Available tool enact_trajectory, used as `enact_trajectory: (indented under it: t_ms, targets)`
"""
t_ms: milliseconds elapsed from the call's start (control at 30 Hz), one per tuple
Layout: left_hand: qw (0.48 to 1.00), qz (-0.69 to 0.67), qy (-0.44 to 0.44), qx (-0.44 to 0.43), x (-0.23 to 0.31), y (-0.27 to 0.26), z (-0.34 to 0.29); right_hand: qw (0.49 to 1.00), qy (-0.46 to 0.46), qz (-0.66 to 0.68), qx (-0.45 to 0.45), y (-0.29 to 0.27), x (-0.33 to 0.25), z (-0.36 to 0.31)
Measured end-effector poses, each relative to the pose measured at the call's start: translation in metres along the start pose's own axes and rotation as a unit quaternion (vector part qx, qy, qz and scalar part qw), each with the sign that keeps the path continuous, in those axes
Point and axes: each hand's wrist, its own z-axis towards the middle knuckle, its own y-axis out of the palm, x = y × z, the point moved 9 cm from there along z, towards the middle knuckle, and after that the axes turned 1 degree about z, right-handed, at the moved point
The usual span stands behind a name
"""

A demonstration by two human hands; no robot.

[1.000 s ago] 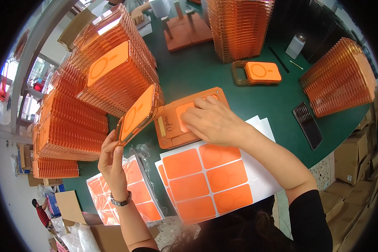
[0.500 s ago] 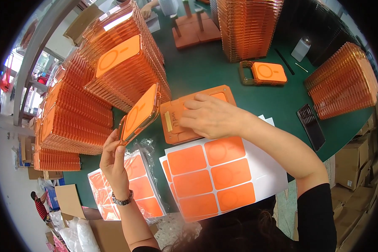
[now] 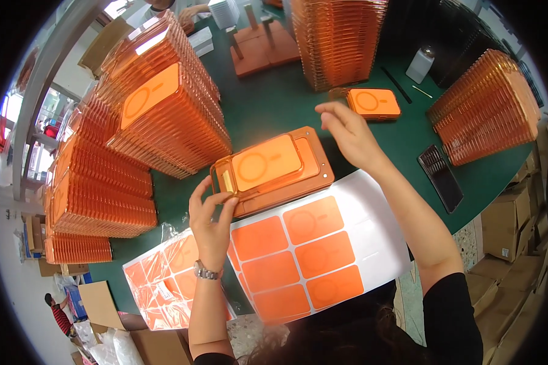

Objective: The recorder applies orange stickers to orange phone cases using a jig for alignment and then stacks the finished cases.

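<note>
Over the fixture point(image 3: 318, 168), a translucent-rimmed orange case point(image 3: 266, 163)

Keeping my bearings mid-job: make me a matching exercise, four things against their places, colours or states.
1. left hand
2. right hand
3. unwrapped sheet
4. white bottle

A. white with rounded orange panels
B. standing beside the black strip
C. touching the orange case
D. nothing visibly held

Pairs: 1-C, 2-D, 3-A, 4-B
</note>
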Motion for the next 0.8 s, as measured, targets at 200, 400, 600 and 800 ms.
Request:
enact_trajectory:
  t_ms: [200,400,600,800]
  targets:
    - [0.997,0.055,0.039,-0.036,0.027,0.017,-0.001,0.997,0.063,0.015,-0.042,0.016,0.02,-0.012]
    - [0.995,0.052,0.06,-0.051,0.03,0.014,-0.001,0.967,0.217,0.051,-0.122,0.033,0.037,-0.012]
    - [0.916,-0.269,-0.264,-0.136,-0.033,0.036,-0.007,0.95,0.27,0.099,-0.118,0.038,0.049,-0.013]
    - [0.943,-0.15,-0.234,-0.182,-0.027,0.029,0.008,0.961,0.231,0.057,-0.14,0.029,0.053,-0.009]
